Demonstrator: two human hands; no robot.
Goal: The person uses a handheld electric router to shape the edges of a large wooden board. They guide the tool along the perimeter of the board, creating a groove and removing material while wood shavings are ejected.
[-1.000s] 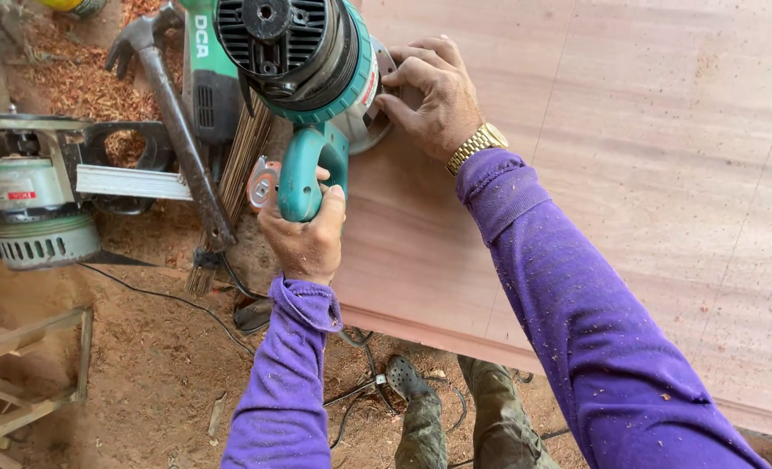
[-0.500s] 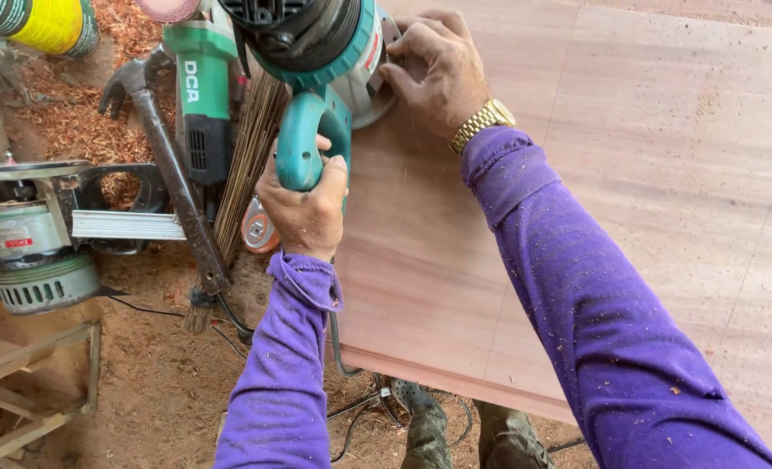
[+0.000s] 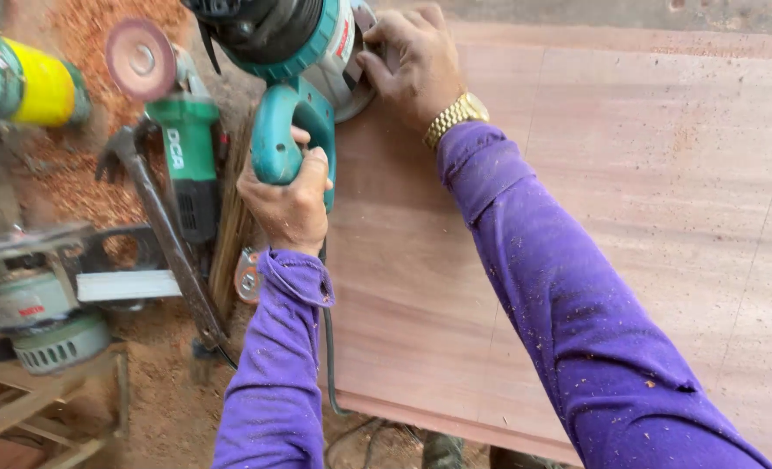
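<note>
A teal power router (image 3: 294, 52) stands on the left edge of a wide reddish wooden panel (image 3: 594, 200). My left hand (image 3: 288, 200) is closed around its teal D-shaped handle. My right hand (image 3: 412, 61), with a gold watch at the wrist, is pressed against the right side of the router's base; what its fingers hold there is hidden. Both arms wear purple sleeves speckled with sawdust. The router's cord (image 3: 329, 356) hangs down past the panel's near edge.
Left of the panel, on sawdust, lie a green angle grinder (image 3: 182, 148) with a round disc, a claw hammer (image 3: 164, 234), a grey circular saw (image 3: 38, 295) and a green-and-yellow tool (image 3: 21, 82). A wooden frame (image 3: 21, 408) stands at lower left.
The router and both hands have slid farther away along the panel's left edge. The view has shifted, so the tools on the left sit lower in the frame.
</note>
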